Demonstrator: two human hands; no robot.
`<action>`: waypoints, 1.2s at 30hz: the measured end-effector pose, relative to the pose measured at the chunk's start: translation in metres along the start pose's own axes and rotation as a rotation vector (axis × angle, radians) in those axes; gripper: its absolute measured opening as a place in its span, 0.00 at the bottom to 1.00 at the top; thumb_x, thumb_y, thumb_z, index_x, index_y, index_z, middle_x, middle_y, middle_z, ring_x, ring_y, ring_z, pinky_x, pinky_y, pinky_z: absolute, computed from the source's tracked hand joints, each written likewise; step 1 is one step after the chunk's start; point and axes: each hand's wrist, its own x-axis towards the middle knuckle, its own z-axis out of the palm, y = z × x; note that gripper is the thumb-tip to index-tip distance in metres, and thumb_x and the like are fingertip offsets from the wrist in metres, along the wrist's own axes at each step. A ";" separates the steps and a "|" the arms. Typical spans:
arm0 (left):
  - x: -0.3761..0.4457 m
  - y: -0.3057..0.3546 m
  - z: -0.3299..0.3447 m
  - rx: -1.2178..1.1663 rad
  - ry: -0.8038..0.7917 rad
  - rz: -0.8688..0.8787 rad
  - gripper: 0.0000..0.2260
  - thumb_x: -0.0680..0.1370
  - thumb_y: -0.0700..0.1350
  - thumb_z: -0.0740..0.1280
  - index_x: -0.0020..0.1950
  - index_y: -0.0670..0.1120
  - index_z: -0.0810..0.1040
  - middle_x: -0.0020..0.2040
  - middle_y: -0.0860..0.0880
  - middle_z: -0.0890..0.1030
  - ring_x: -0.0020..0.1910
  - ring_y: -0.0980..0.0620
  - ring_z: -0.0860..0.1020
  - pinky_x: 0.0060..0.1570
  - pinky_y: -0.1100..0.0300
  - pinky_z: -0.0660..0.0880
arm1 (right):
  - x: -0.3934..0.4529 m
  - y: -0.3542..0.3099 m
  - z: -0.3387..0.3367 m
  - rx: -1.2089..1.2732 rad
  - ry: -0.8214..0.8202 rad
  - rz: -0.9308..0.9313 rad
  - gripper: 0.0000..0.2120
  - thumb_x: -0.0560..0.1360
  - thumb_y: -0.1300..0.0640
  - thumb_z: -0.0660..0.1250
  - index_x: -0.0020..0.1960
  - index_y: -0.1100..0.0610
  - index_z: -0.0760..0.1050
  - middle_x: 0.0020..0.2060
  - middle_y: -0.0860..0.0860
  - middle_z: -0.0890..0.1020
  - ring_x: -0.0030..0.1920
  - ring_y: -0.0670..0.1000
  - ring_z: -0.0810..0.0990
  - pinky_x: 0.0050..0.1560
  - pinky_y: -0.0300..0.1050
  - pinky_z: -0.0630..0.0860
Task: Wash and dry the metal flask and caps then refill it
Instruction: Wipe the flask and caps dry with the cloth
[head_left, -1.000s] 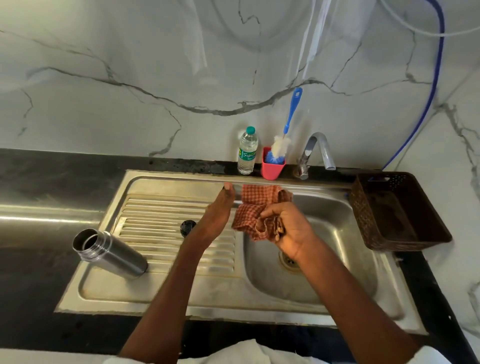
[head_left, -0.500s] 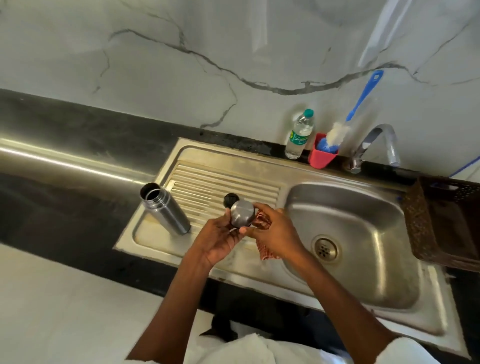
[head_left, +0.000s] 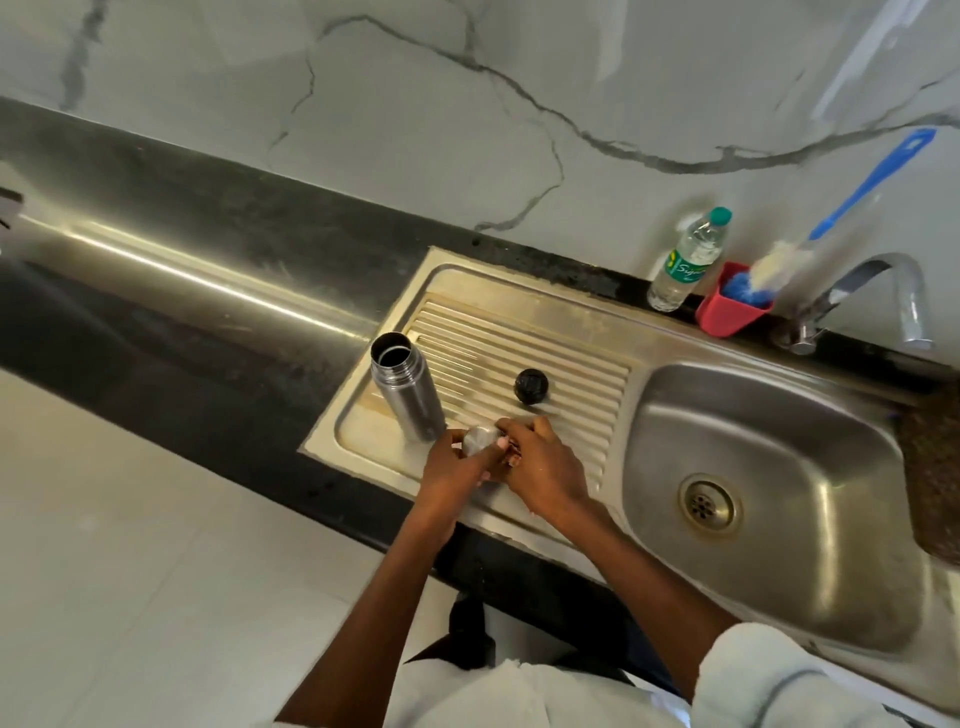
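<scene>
Soft, even daylight is filling the scene. A long bright streak of glare is running along the dark table (head_left: 171, 260), and the sink (head_left: 769, 467) is gleaming. Motion blur is smearing the brush (head_left: 779, 265). Wide-angle distortion is bending lines near the edges.
</scene>
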 end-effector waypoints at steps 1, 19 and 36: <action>0.002 -0.002 0.001 0.024 0.032 0.001 0.20 0.73 0.57 0.81 0.59 0.53 0.78 0.54 0.48 0.87 0.52 0.51 0.86 0.57 0.52 0.83 | 0.000 -0.002 0.003 0.003 -0.002 -0.016 0.30 0.74 0.50 0.74 0.73 0.41 0.69 0.68 0.47 0.71 0.60 0.57 0.80 0.56 0.53 0.79; 0.006 -0.018 0.019 -0.227 0.031 -0.041 0.29 0.70 0.44 0.82 0.67 0.48 0.74 0.63 0.43 0.81 0.59 0.45 0.83 0.62 0.47 0.81 | 0.004 0.027 -0.013 0.603 0.118 0.133 0.29 0.72 0.67 0.73 0.67 0.44 0.75 0.57 0.44 0.81 0.57 0.46 0.81 0.58 0.48 0.80; -0.004 -0.046 0.041 0.552 0.305 0.314 0.41 0.76 0.43 0.77 0.83 0.49 0.57 0.82 0.46 0.61 0.81 0.45 0.60 0.80 0.45 0.62 | -0.014 0.059 -0.039 1.224 0.075 0.507 0.22 0.72 0.67 0.75 0.65 0.59 0.76 0.54 0.59 0.85 0.51 0.60 0.86 0.48 0.55 0.84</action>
